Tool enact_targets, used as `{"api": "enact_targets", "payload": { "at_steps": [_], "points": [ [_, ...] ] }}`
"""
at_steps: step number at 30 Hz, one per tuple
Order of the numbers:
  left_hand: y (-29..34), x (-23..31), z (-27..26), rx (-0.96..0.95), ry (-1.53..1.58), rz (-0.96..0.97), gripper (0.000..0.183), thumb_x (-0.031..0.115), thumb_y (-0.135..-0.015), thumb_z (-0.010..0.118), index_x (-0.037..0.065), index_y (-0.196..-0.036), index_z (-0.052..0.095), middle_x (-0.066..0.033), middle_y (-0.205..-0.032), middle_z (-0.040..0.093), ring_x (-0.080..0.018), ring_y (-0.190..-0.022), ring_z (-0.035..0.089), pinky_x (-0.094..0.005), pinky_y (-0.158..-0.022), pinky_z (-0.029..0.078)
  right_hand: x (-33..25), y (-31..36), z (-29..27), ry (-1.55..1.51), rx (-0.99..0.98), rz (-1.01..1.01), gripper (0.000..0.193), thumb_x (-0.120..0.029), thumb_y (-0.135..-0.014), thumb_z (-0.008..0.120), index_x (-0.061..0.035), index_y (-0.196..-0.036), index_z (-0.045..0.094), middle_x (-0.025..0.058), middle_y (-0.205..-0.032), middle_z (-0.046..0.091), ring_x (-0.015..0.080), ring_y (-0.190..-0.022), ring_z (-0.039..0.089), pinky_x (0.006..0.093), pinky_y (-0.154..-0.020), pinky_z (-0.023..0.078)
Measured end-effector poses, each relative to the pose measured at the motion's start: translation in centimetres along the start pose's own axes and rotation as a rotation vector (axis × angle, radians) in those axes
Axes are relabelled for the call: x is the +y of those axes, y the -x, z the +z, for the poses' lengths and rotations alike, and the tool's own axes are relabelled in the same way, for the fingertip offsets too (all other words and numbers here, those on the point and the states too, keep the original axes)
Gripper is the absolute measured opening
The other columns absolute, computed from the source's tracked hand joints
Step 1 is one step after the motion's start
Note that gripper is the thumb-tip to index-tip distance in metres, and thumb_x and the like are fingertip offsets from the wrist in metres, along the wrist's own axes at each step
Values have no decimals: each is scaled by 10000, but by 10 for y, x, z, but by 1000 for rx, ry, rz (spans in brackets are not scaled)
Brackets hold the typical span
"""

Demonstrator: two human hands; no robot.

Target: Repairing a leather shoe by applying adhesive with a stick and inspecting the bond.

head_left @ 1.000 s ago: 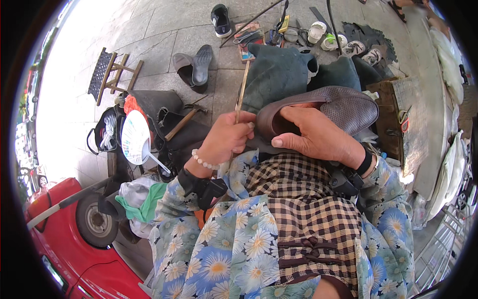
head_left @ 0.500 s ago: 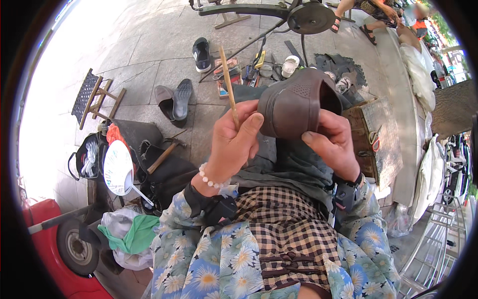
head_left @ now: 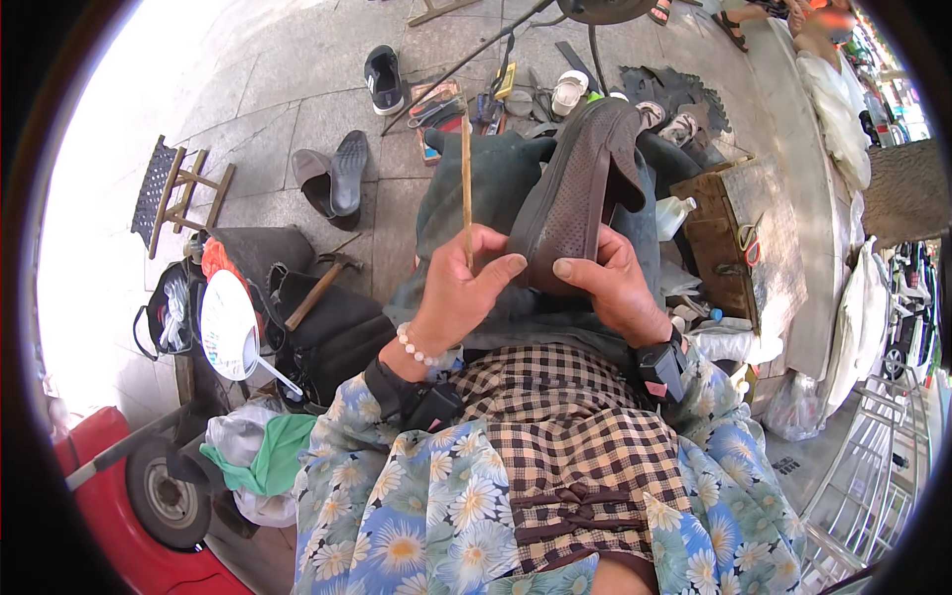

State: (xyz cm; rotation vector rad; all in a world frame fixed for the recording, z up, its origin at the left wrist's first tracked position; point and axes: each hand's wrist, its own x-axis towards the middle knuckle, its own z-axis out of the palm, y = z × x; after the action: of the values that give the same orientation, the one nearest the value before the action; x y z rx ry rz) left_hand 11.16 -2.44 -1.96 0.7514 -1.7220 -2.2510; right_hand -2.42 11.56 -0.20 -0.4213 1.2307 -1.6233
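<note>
A brown slip-on shoe (head_left: pixel 575 193) with a perforated upper is held over my lap, its length pointing away from me and its side turned up. My right hand (head_left: pixel 627 290) grips its near end, thumb on the upper and fingers hidden behind. Pinched between the thumb and fingers of my left hand (head_left: pixel 454 296) is a thin, light-brown wooden stick (head_left: pixel 466 164), standing nearly upright. The left thumb tip also reaches the shoe's sole edge. A dark cloth (head_left: pixel 446 188) covers my knees below the shoe.
A wooden box (head_left: pixel 734 258) with scissors (head_left: pixel 749 245) stands at right. On the left are a hammer (head_left: pixel 322 293), a round fan (head_left: pixel 230 322) and a folding stool (head_left: pixel 178 193). Grey shoes (head_left: pixel 332 178), a black shoe (head_left: pixel 384 79) and tools lie ahead. A person's sandalled foot (head_left: pixel 732 30) shows far right.
The shoe has been turned from its rounded end facing me to lying lengthwise, its side showing. The stick has swung more upright. My view has tilted toward my lap.
</note>
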Motion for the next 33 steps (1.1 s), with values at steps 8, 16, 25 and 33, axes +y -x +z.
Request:
{"api": "enact_targets", "payload": {
  "at_steps": [8, 16, 25, 33],
  "points": [
    [0, -6, 1, -67, -96, -15, 228, 35, -794, 683, -19, -966, 544, -41, -892, 604, -51, -746, 569, -201, -648, 474, 20, 7, -7, -97, 39, 53, 345, -20, -780, 635, -7, -1117, 565, 48, -1038, 635, 107, -915, 592, 264, -858, 466],
    [-2, -7, 4, -139, -13, -10, 283, 18, -814, 648, -45, -1076, 561, -55, -979, 599, -70, -846, 571, -204, -715, 485, 22, 14, -11, -100, 57, 98, 312, -30, -808, 605, 9, -1116, 568, 50, -1050, 633, 105, -915, 588, 267, -857, 465],
    [-4, -6, 10, -44, -167, 21, 236, 54, -821, 655, -36, -1029, 588, -26, -899, 617, -52, -821, 550, -193, -698, 458, 30, 11, -2, -83, 120, 5, 259, 2, -816, 579, 13, -1074, 592, 35, -1014, 638, 89, -882, 585, 247, -817, 470],
    [5, -12, 12, -34, -143, 68, 223, 62, -828, 644, -34, -1024, 595, -28, -905, 639, -39, -730, 559, -196, -646, 464, 33, 12, -9, -297, 155, -11, 282, -25, -825, 580, -7, -1107, 571, 41, -1048, 630, 111, -942, 580, 277, -875, 453]
  ]
}}
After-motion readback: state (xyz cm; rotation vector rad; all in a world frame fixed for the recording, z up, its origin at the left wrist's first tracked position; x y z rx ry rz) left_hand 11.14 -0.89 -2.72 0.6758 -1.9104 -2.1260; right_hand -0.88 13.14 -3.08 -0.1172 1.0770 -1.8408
